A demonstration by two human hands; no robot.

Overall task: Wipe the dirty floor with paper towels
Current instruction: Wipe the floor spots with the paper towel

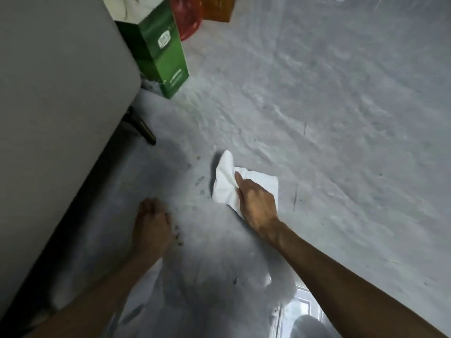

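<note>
My right grip [257,203] lies spread on the white paper towel [225,185], pressing it to the grey floor [317,118] just beside some dark specks [201,192]. My left grip [151,228] holds nothing, its loosely bent fingers resting on the floor.

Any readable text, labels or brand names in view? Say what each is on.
green box: white logo badge on its side, too blurred to read.
Green box, near the lower edge: small white print, too small to read.
No other text shows.
</note>
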